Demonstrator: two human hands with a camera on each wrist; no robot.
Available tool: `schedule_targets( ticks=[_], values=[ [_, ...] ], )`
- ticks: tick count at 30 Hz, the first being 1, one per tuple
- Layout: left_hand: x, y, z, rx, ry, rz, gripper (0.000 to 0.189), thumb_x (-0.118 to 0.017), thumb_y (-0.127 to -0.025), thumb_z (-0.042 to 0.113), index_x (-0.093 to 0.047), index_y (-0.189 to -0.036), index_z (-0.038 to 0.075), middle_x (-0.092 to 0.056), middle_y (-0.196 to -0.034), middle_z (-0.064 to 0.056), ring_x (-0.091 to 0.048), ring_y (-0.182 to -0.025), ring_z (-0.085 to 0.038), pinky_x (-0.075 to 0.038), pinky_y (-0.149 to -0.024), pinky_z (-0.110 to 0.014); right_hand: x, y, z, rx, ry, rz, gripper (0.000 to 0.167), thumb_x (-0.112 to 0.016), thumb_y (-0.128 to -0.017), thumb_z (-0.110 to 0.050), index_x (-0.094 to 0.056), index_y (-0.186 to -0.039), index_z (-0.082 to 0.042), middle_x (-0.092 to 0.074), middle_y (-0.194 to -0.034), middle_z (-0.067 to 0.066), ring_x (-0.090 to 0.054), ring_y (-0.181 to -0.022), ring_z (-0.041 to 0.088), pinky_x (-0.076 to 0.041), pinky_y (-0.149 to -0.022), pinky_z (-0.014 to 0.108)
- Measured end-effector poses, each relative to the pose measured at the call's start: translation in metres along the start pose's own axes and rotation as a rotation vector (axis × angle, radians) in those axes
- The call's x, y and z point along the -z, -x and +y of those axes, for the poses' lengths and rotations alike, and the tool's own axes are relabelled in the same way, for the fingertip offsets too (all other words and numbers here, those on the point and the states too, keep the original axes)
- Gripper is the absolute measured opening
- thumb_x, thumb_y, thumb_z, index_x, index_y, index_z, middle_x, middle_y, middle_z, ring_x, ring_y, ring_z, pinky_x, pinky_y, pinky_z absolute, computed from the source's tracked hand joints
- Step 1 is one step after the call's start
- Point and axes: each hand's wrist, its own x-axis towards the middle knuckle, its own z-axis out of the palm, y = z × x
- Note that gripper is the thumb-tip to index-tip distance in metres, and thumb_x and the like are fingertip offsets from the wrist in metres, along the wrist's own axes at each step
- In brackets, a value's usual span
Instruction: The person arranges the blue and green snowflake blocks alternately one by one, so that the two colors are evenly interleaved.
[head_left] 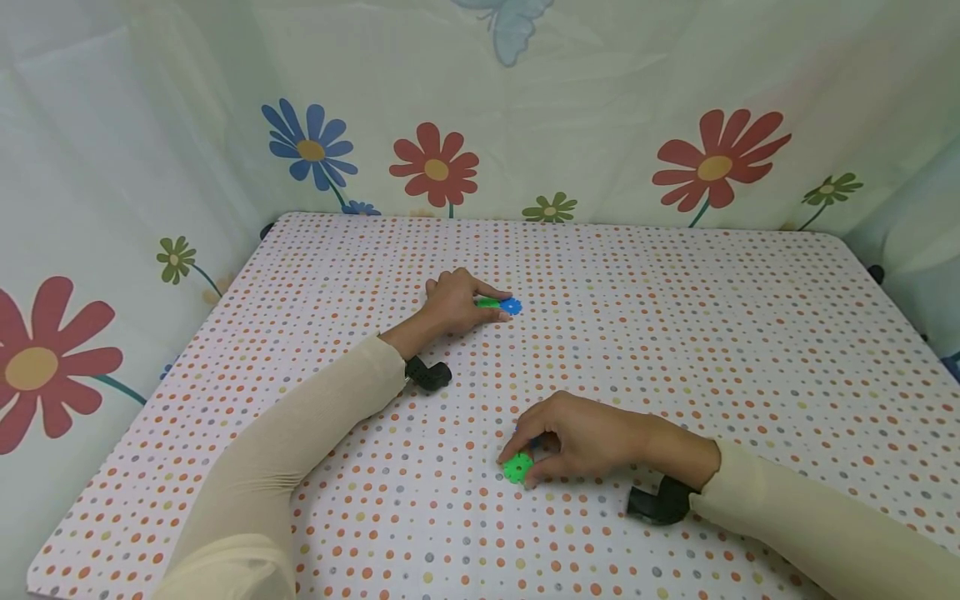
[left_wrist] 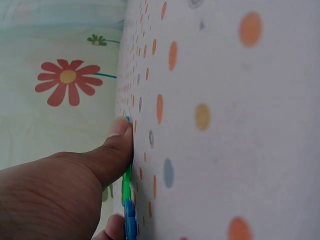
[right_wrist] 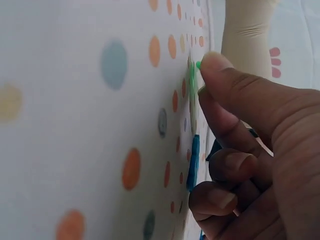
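Flat notched plastic discs, like interlocking toy flakes, lie under both hands on the dotted tabletop. At mid-table the left hand (head_left: 456, 302) holds a joined row between thumb and forefinger, with a blue disc (head_left: 512, 307) at its right end and a green disc (head_left: 487, 302) beside it. Another blue disc (left_wrist: 131, 215) shows under that palm in the left wrist view. Closer to the front, the right hand (head_left: 588, 435) pinches a bright green disc (head_left: 517, 468) by its edges. Beneath its curled fingers is a blue disc (right_wrist: 194, 162), mostly hidden from above.
The white table (head_left: 712, 333) is covered in coloured dots. A floral curtain (head_left: 600, 108) hangs along its back and sides. Black wrist-worn devices sit under the left wrist (head_left: 429, 375) and the right wrist (head_left: 660, 502), close over the tabletop.
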Motion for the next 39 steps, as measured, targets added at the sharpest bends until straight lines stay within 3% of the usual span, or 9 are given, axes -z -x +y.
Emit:
schedule_targets(
  ticks=[3, 11, 17, 21, 26, 32, 39],
  values=[
    [0.0, 0.0, 0.0, 0.0, 0.002, -0.001, 0.042, -0.074, -0.08, 0.059, -0.067, -0.119, 0.048, -0.057, -0.069, 0.0, -0.047, -0.081, -0.022, -0.023, -0.075, -0.038, 0.0, 0.001, 0.001, 0.005, -0.045, 0.023, 0.028, -0.077, -0.086, -0.03, -0.075, -0.112, -0.022, -0.07, -0.092, -0.012, -0.048, -0.066, 0.001, -0.042, -0.058, 0.015],
    [0.0, 0.0, 0.001, 0.0, -0.011, 0.003, 0.042, -0.074, -0.08, 0.059, -0.067, -0.12, 0.048, -0.057, -0.069, 0.0, -0.048, -0.079, -0.022, -0.024, -0.076, -0.038, 0.009, 0.0, 0.005, -0.09, -0.142, 0.112, 0.034, -0.08, -0.081, -0.033, -0.076, -0.112, -0.019, -0.069, -0.085, -0.009, -0.043, -0.062, 0.0, -0.038, -0.055, 0.017],
    [-0.001, 0.0, 0.0, -0.014, -0.012, 0.012, 0.042, -0.073, -0.08, 0.06, -0.067, -0.12, 0.047, -0.058, -0.066, 0.001, -0.049, -0.078, -0.021, -0.026, -0.077, -0.039, 0.025, 0.001, 0.013, -0.101, -0.168, 0.2, 0.031, -0.08, -0.082, -0.025, -0.076, -0.11, -0.013, -0.06, -0.073, -0.007, -0.038, -0.057, 0.001, -0.035, -0.053, 0.019],
    [-0.001, 0.0, 0.0, -0.017, -0.011, 0.015, 0.04, -0.073, -0.082, 0.058, -0.068, -0.12, 0.047, -0.058, -0.066, 0.001, -0.05, -0.077, -0.021, -0.026, -0.077, -0.039, 0.037, 0.0, 0.022, -0.112, -0.175, 0.243, 0.03, -0.079, -0.084, -0.017, -0.075, -0.111, -0.007, -0.064, -0.075, -0.004, -0.039, -0.056, 0.004, -0.034, -0.051, 0.021],
    [-0.001, 0.0, 0.0, -0.018, -0.009, 0.01, 0.036, -0.07, -0.086, 0.055, -0.067, -0.121, 0.046, -0.058, -0.071, 0.001, -0.05, -0.08, -0.021, -0.027, -0.079, -0.04, 0.052, -0.001, 0.039, -0.18, -0.162, 0.324, 0.03, -0.078, -0.085, -0.014, -0.074, -0.113, -0.005, -0.068, -0.08, -0.002, -0.042, -0.056, 0.005, -0.036, -0.052, 0.021],
    [-0.001, 0.001, 0.001, -0.016, -0.012, 0.005, 0.036, -0.07, -0.086, 0.054, -0.067, -0.121, 0.046, -0.058, -0.085, 0.0, -0.05, -0.082, -0.021, -0.027, -0.078, -0.04, 0.074, 0.001, 0.063, -0.281, -0.101, 0.427, 0.034, -0.077, -0.085, -0.013, -0.072, -0.117, -0.004, -0.063, -0.068, 0.001, -0.039, -0.052, 0.006, -0.035, -0.051, 0.023],
    [-0.001, 0.001, 0.0, -0.007, -0.004, 0.0, 0.036, -0.07, -0.087, 0.053, -0.067, -0.121, 0.046, -0.057, -0.086, -0.002, -0.049, -0.08, -0.021, -0.024, -0.076, -0.039, 0.1, -0.003, 0.087, -0.434, 0.0, 0.497, 0.033, -0.078, -0.086, -0.017, -0.073, -0.117, -0.008, -0.073, -0.085, 0.009, -0.055, -0.06, 0.008, -0.037, -0.052, 0.024]
  ],
)
